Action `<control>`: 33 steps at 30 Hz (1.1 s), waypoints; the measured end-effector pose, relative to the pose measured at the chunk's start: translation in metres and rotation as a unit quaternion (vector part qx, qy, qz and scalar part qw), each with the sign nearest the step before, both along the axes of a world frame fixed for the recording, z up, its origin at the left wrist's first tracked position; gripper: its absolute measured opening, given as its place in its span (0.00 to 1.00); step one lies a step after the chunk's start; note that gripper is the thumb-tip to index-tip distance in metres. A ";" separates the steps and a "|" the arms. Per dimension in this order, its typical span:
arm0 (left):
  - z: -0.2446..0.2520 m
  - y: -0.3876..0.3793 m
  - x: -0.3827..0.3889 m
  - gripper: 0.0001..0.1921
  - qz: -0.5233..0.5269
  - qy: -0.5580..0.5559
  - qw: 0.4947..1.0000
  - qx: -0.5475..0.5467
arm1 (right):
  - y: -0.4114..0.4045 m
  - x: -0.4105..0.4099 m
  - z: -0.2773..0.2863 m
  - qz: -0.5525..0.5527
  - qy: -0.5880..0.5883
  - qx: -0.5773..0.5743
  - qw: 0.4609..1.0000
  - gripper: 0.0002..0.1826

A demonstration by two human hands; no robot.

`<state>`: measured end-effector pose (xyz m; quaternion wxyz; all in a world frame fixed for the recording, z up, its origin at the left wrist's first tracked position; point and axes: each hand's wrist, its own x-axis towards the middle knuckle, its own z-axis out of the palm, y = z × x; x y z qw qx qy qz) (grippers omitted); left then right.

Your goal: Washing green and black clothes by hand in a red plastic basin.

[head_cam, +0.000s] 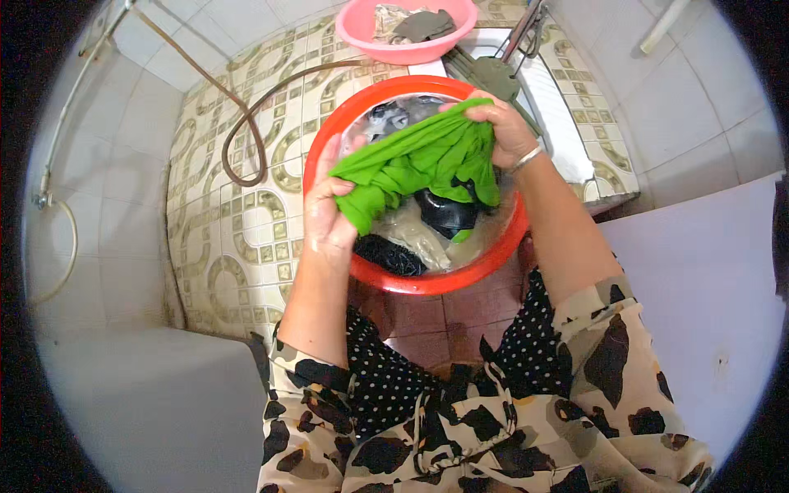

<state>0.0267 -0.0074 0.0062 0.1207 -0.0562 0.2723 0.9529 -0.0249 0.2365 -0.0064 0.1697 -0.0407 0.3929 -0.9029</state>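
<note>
A bright green cloth garment point(419, 160) is stretched between my two hands above a red-orange plastic basin point(394, 283). My left hand point(330, 203) grips its lower left end, thumb on top. My right hand point(502, 126), with a silver bangle at the wrist, pinches the upper right corner. Below the garment the basin holds cloudy water with soaking laundry. Among it are a shiny black piece point(450, 212), a beige cloth point(416, 234), a dark textured cloth point(388, 254) and a grey-and-white item point(388, 120) at the far side. The green garment hides the middle of the basin.
A pink basin point(407, 52) with clothes stands beyond. Right of it is a white squat toilet pan point(555, 123) with olive-green folded gear point(493, 74) across it. A brown hose point(249, 142) loops over the patterned tiles. White panels point(696, 277) flank me; a pipe point(74, 92) runs along the left wall.
</note>
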 end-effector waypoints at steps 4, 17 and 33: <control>-0.023 0.021 -0.011 0.24 -0.015 -0.098 0.995 0.011 | -0.048 0.004 0.000 -0.101 0.069 0.148 0.981 0.08; -0.019 0.069 0.001 0.15 -0.009 -0.237 0.968 -0.077 | -0.089 0.026 -0.001 -0.146 0.238 0.693 0.665 0.18; 0.003 -0.022 -0.010 0.18 0.037 -0.151 0.987 -0.037 | -0.041 0.013 0.011 -0.117 0.018 0.301 0.946 0.17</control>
